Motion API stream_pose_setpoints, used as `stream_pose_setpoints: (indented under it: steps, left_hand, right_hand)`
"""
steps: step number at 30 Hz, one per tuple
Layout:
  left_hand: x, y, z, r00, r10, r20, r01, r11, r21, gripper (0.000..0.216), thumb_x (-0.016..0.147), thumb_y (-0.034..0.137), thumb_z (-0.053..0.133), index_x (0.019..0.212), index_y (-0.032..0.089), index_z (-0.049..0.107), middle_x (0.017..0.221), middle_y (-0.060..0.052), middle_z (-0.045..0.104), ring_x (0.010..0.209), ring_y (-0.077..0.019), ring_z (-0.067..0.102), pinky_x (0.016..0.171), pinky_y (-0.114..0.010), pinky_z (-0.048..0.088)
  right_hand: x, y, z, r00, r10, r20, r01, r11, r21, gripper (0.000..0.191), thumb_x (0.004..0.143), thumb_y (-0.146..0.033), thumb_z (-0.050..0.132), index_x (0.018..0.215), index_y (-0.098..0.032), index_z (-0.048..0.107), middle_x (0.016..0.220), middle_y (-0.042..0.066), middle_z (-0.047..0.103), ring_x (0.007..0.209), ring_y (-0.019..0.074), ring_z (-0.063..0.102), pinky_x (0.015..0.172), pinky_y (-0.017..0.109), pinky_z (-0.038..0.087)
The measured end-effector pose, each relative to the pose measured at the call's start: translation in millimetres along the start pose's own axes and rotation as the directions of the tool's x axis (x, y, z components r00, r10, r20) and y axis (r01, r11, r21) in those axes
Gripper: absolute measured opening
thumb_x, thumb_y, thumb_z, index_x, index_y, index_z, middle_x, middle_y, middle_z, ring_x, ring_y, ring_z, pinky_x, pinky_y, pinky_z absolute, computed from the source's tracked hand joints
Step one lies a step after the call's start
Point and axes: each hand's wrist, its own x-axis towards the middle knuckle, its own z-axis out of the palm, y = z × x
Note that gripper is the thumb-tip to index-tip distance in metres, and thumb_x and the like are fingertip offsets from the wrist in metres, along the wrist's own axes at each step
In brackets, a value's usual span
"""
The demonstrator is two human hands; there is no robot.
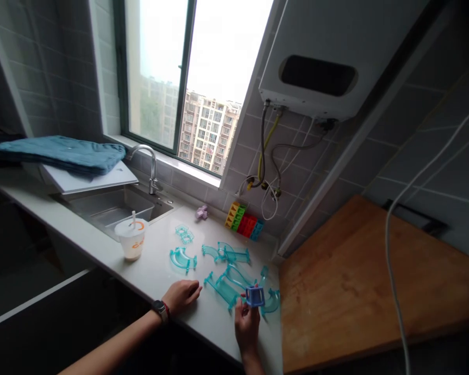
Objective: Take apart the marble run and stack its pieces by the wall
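My right hand (247, 327) grips a blue hollow cube block (255, 296), raised over the counter's front right part. Around it lie translucent teal track pieces: a straight track piece (223, 289) to its left and a curved track piece (272, 301) to its right. My left hand (182, 297) rests at the counter's front edge, fingers curled together, with nothing seen in them. Beyond that hand lies another curved teal piece (183, 259). Farther back are small teal ring-like pieces (184, 234) and a pale purple block (202, 212).
Stacked yellow, green, red and blue blocks (243, 221) stand against the wall. A lidded cup with a straw (132, 244) stands beside the sink (101, 205). A wooden board (367, 291) borders the counter's right side. Blue cloth (62, 151) lies over the sink's left end.
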Motion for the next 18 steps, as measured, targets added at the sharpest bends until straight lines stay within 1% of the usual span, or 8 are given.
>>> stream_pose_setpoints:
  steps: [3, 5, 10, 12, 14, 18]
  left_hand:
    - [-1.4, 2.2, 1.3, 1.0, 0.005, 0.004, -0.005, 1.0, 0.012, 0.04, 0.101, 0.042, 0.04, 0.07, 0.022, 0.055, 0.065, -0.002, 0.06, 0.06, -0.0171, 0.053, 0.061, -0.03, 0.03]
    - [-2.4, 3.7, 2.0, 1.0, 0.007, 0.003, -0.007, 1.0, 0.014, 0.038, 0.1, 0.041, 0.042, 0.07, 0.022, 0.055, 0.066, -0.002, 0.061, 0.061, -0.0169, 0.053, 0.061, -0.03, 0.03]
    - [-4.1, 6.6, 2.5, 1.0, 0.001, -0.007, -0.001, 1.0, 0.009, 0.036, 0.099, 0.04, 0.043, 0.07, 0.022, 0.057, 0.067, -0.002, 0.061, 0.061, -0.0163, 0.053, 0.06, -0.029, 0.031]
    - [-4.3, 7.1, 2.3, 1.0, -0.005, -0.01, 0.005, 1.0, 0.008, 0.036, 0.099, 0.04, 0.043, 0.07, 0.022, 0.057, 0.067, -0.002, 0.061, 0.061, -0.0165, 0.054, 0.06, -0.029, 0.031]
    - [-4.3, 7.1, 2.0, 1.0, -0.011, -0.006, 0.011, 1.0, 0.007, 0.036, 0.099, 0.04, 0.043, 0.071, 0.022, 0.057, 0.067, -0.002, 0.062, 0.062, -0.0167, 0.054, 0.061, -0.029, 0.032]
    - [-4.3, 6.9, 0.6, 1.0, -0.015, 0.014, 0.015, 1.0, 0.007, 0.037, 0.1, 0.041, 0.042, 0.073, 0.022, 0.058, 0.069, -0.002, 0.062, 0.063, -0.0169, 0.054, 0.062, -0.029, 0.033]
  right_hand:
    - [-0.2, -2.3, -1.7, 0.999, 0.002, 0.043, -0.002, 1.0, 0.005, 0.041, 0.1, -0.044, 0.054, 0.128, -0.013, 0.056, 0.085, 0.006, 0.069, 0.052, 0.0137, 0.053, 0.058, 0.028, 0.053]
    - [-0.9, -2.9, -2.1, 0.998, 0.002, 0.069, -0.002, 1.0, 0.004, 0.039, 0.101, -0.043, 0.053, 0.126, -0.013, 0.057, 0.08, 0.005, 0.068, 0.051, 0.0139, 0.053, 0.057, 0.028, 0.052]
    - [-2.7, -5.5, -1.8, 0.99, -0.007, 0.138, 0.007, 1.0, -0.002, 0.054, 0.101, -0.043, 0.05, 0.143, -0.009, 0.044, 0.074, 0.003, 0.067, 0.053, 0.0167, 0.059, 0.059, 0.029, 0.053]
    - [-2.5, -8.5, -2.2, 0.985, -0.023, 0.17, 0.024, 1.0, -0.002, 0.055, 0.102, -0.041, 0.049, 0.146, -0.008, 0.041, 0.072, 0.002, 0.067, 0.052, 0.0167, 0.058, 0.059, 0.029, 0.054]
    - [-1.7, -11.7, -2.9, 0.979, -0.05, 0.196, 0.055, 0.998, -0.016, 0.053, 0.102, -0.038, 0.047, 0.146, -0.008, 0.041, 0.069, 0.0, 0.065, 0.05, 0.0164, 0.057, 0.057, 0.029, 0.053]
    - [-0.2, -15.0, -3.2, 0.971, -0.073, 0.226, 0.093, 0.993, -0.076, 0.047, 0.102, -0.034, 0.046, 0.142, -0.008, 0.047, 0.062, -0.003, 0.06, 0.048, 0.0159, 0.054, 0.054, 0.027, 0.051]
